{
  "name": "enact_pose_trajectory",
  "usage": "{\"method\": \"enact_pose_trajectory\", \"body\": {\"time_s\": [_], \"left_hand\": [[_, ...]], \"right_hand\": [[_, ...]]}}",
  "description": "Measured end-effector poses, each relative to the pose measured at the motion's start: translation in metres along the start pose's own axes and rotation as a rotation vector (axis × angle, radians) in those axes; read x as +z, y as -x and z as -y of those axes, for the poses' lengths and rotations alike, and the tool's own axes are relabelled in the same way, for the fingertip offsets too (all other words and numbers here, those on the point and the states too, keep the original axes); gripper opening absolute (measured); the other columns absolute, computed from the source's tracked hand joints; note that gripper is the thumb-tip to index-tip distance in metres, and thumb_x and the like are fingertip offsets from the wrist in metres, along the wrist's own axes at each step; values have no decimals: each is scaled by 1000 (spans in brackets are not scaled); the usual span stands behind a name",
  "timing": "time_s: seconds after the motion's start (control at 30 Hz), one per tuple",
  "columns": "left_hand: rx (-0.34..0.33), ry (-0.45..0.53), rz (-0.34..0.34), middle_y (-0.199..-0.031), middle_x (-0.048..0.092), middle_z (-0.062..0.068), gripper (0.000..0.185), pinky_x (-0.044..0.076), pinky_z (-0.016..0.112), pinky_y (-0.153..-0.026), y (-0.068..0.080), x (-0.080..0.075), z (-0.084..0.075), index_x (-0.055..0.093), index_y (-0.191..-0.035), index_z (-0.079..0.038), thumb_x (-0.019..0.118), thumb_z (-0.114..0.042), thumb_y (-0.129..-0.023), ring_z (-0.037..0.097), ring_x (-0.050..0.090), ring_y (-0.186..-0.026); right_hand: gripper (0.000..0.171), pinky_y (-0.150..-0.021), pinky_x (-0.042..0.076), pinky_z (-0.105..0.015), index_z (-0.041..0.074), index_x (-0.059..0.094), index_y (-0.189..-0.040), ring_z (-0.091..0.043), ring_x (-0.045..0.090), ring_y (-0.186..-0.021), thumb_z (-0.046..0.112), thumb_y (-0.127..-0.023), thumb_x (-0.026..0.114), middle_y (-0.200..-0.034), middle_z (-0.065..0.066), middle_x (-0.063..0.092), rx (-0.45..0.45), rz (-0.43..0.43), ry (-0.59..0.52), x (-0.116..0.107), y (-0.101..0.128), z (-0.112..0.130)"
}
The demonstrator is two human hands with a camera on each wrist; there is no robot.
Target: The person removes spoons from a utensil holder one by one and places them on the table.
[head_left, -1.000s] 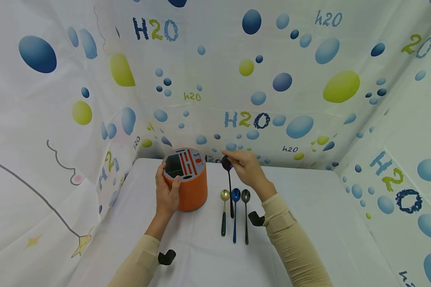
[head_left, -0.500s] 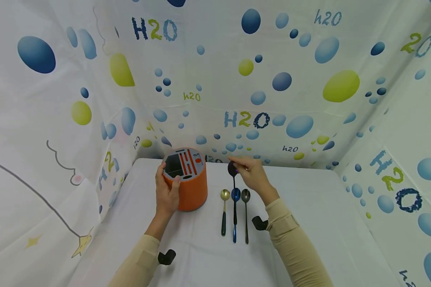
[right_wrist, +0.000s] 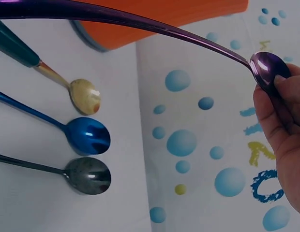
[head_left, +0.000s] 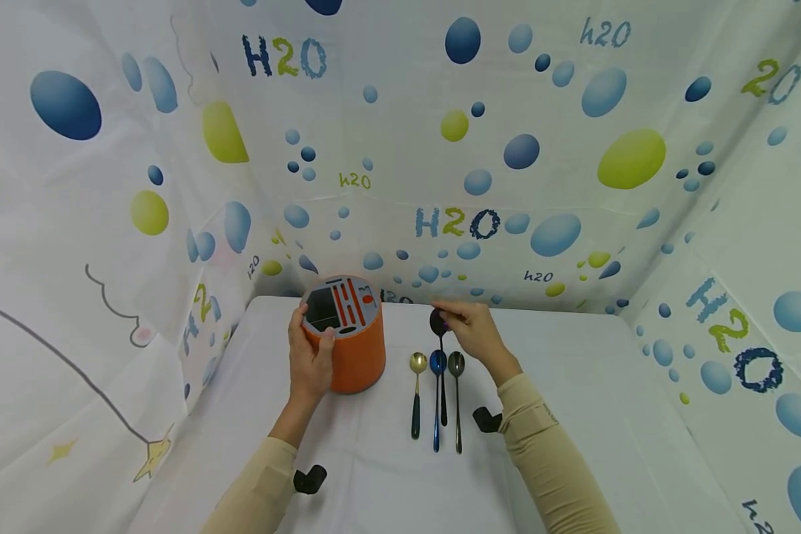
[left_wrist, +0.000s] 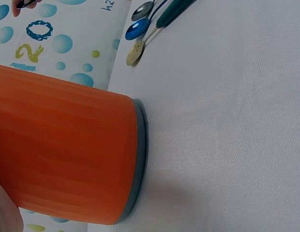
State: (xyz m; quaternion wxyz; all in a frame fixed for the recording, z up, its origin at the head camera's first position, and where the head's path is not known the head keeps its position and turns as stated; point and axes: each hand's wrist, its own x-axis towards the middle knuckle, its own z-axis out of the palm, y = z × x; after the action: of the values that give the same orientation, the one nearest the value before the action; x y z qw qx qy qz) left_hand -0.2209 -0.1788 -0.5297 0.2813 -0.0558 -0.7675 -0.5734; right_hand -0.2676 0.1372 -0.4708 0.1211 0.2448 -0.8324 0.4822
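Note:
My left hand (head_left: 311, 363) holds the left side of an orange round cutlery holder (head_left: 359, 363), thumb on its front near the rim. Its grey top shows dark openings and red slots. In the right wrist view, my right hand (right_wrist: 290, 125) pinches a purple spoon (right_wrist: 267, 67) by its bowl, thumb on the hollow. The spoon's handle hangs towards me, in the head view between the blue spoon (head_left: 437, 362) and the dark grey spoon (head_left: 457, 363), both on the table. Left of them lies a gold spoon (head_left: 418, 362) with a green handle.
A white cloth (head_left: 380, 475) covers the table. Behind and at the sides hangs a white curtain (head_left: 407, 148) printed with blue and green drops. Black camera mounts (head_left: 310, 479) show beside both wrists.
My right hand has moved right and slightly nearer with the purple spoon, its handle passing from left of the blue spoon to right of it. Left hand and holder stay put.

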Motion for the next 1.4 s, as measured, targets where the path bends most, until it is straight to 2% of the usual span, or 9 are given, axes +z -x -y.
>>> {"method": "enact_pose_trajectory", "body": {"time_s": [0.17,0.33,0.57,0.63,0.8,1.0,1.13,1.27,1.4], "left_hand": [[5,26,1,-159,36,23,64,34,6,-105,2,-2,-21,25,-159,-5,55,-13,-104,41,45,-137],[-1,11,12,-158,37,25,62,35,5,-104,4,-7,-44,26,-157,0,55,-13,-104,39,47,-135],[-4,4,2,-162,37,10,66,36,11,-108,-1,1,4,25,-161,-20,57,-21,-104,31,46,-138],[1,-2,3,-161,38,5,65,38,16,-109,0,0,5,26,-161,-24,57,-25,-104,26,47,-137],[32,3,-11,-160,39,6,65,37,27,-115,-1,0,7,28,-160,-20,58,-26,-103,25,44,-139],[17,2,-23,-160,39,8,65,38,33,-114,-1,1,6,28,-160,-18,58,-24,-102,26,44,-139],[2,17,-24,-160,38,13,65,36,24,-112,0,1,0,28,-160,-15,58,-21,-103,32,44,-139],[5,35,-16,-158,37,24,63,32,12,-108,1,-1,-19,28,-158,-4,56,-16,-103,42,43,-138],[6,27,-1,-156,37,28,62,32,9,-106,3,-5,-39,28,-156,2,55,-14,-103,45,44,-136]], "right_hand": [[27,-80,63,-35,2,75,-124,-33,76,-100,-1,-101,62,-122,-18,75,47,7,-2,0,3,-8],[27,-81,63,-35,2,75,-125,-33,77,-99,-1,-101,61,-122,-18,75,98,12,0,-1,8,-15],[28,-82,63,-37,4,75,-126,-32,77,-99,3,-102,61,-125,-17,74,128,28,20,-2,13,-22],[28,-83,63,-37,4,75,-126,-32,77,-101,2,-102,62,-125,-17,74,130,27,25,-2,14,-24],[28,-81,63,-37,1,74,-125,-34,77,-99,-2,-100,62,-122,-20,74,98,26,28,-3,18,-30],[28,-78,62,-30,2,75,-125,-30,77,-95,-2,-100,62,-121,-20,75,131,33,52,-4,23,-42],[28,-71,55,-23,3,75,-124,-21,72,-90,-1,-100,62,-123,-19,74,171,41,79,-5,26,-48],[29,-66,48,-23,3,75,-125,-18,65,-80,0,-100,61,-123,-20,74,189,51,79,-5,28,-51],[29,-66,49,-22,3,75,-125,-19,65,-80,0,-100,61,-122,-20,74,206,57,89,-7,30,-54]]}}
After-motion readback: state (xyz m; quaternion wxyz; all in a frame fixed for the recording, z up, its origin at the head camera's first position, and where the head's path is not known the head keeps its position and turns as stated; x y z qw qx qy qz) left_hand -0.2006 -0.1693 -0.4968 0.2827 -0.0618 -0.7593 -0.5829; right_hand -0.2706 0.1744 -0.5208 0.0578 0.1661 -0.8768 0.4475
